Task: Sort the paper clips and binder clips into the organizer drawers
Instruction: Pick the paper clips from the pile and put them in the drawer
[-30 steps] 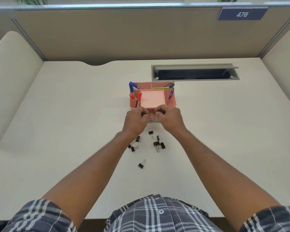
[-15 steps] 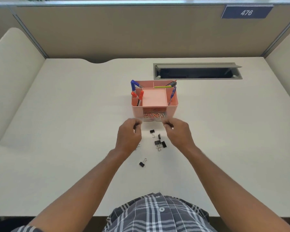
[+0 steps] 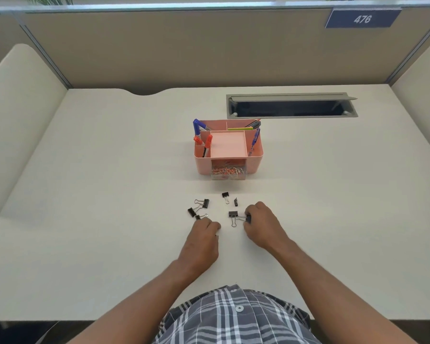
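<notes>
A pink desk organizer [image 3: 202, 165] stands mid-desk, and its clear lower drawer [image 3: 228, 175] holds a heap of coloured paper clips [image 3: 227, 170]. Several black binder clips [image 3: 225, 194] lie scattered on the desk in front of it. My right hand [image 3: 262, 225] rests on the desk with its fingertips pinched on one black binder clip [image 3: 248, 218], next to another clip [image 3: 233, 214]. My left hand [image 3: 204, 235] is curled knuckles-up on the desk, its fingertips touching a small clip [image 3: 198, 217]. Whatever is under that hand is hidden.
Pens and markers [image 3: 196, 126] stand in the organizer's upper compartments, and its square top tray [image 3: 228, 145] holds nothing. A grey cable hatch [image 3: 291, 106] lies open behind it on the right. Beige partition walls enclose the white desk [image 3: 109, 194] on three sides.
Both hands have drawn back from the paper-clip drawer toward me and come down among the binder clips. The right hand has closed on one clip. The lone near clip is now under my left hand.
</notes>
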A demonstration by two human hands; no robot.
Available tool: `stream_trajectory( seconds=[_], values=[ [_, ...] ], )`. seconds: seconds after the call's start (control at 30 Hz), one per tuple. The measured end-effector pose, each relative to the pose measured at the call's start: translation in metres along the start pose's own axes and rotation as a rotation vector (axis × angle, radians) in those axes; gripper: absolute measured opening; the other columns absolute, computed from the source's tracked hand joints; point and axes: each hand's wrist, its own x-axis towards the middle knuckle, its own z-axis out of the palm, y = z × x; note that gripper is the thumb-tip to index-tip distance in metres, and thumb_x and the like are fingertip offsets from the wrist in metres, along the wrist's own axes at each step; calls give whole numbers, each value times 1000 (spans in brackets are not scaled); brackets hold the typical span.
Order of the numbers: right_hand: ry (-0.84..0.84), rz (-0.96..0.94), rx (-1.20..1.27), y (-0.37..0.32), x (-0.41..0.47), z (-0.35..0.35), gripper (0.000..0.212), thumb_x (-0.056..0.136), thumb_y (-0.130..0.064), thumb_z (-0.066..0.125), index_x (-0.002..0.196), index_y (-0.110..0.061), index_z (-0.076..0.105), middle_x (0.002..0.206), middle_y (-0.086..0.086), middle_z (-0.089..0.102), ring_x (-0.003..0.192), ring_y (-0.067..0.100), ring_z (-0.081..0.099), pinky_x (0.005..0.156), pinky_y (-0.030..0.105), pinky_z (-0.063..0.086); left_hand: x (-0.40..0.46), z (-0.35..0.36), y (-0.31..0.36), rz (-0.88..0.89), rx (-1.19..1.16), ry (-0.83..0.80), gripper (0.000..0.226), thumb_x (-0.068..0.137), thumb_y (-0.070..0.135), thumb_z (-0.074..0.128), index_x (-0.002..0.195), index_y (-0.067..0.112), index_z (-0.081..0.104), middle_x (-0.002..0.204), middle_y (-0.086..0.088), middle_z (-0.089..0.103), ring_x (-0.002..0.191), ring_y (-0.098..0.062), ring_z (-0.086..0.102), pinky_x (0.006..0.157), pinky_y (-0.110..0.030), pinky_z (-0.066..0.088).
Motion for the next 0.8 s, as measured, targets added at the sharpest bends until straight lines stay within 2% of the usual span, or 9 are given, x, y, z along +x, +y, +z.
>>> stream_trajectory(
  seconds=[0.1, 0.2, 0.37, 0.53, 0.7, 0.8],
  values=[
    [23, 22, 36, 2, 0, -6, 24, 86, -19, 53, 109, -16, 60, 106, 3, 52, 95, 24, 55, 78, 31, 45, 15, -2, 0, 10, 1, 44, 24, 82, -2, 58, 104, 6, 63, 96, -7, 57, 91, -27, 53, 80, -34, 48],
    [54, -48, 152, 3, -2, -9, 28, 88, -26, 60, 115, -22, 62, 106, -2, 53, 92, 15, 57, 81, 27, 45, 24, -3, 0, 16, -20, 76, 22, 84, -3, 59, 103, 6, 63, 95, -6, 58, 91, -26, 54, 80, -33, 47],
    [112, 11, 138, 10, 0, -7, 29, 89, -32, 61, 117, -23, 63, 107, -1, 56, 96, 18, 59, 83, 32, 49, 28, -1, 0, 16, -41, 65, 22, 85, 0, 61, 107, 6, 63, 101, -6, 60, 98, -25, 54, 85, -30, 45],
    [53, -210, 122, 1, -7, 1, 33, 90, -32, 62, 122, -26, 60, 108, -5, 56, 101, 13, 54, 84, 27, 46, 26, -4, -1, 24, -78, 115, 21, 86, 1, 64, 106, 6, 63, 100, -5, 61, 96, -22, 56, 84, -32, 48],
    [61, -197, 131, -6, -4, 9, 33, 92, -35, 60, 123, -25, 60, 114, -5, 56, 108, 14, 52, 86, 27, 45, 24, -16, -11, -122, -71, 290, 25, 84, -5, 60, 106, 4, 64, 104, -9, 60, 98, -24, 52, 88, -18, 36],
    [182, -150, 169, -9, 7, 5, 29, 94, -21, 57, 121, -18, 64, 112, 0, 58, 108, 19, 54, 84, 30, 46, 23, -23, -26, -245, -78, 333, 26, 83, -6, 61, 106, 4, 65, 105, -7, 57, 98, -24, 50, 87, -14, 30]
  ],
)
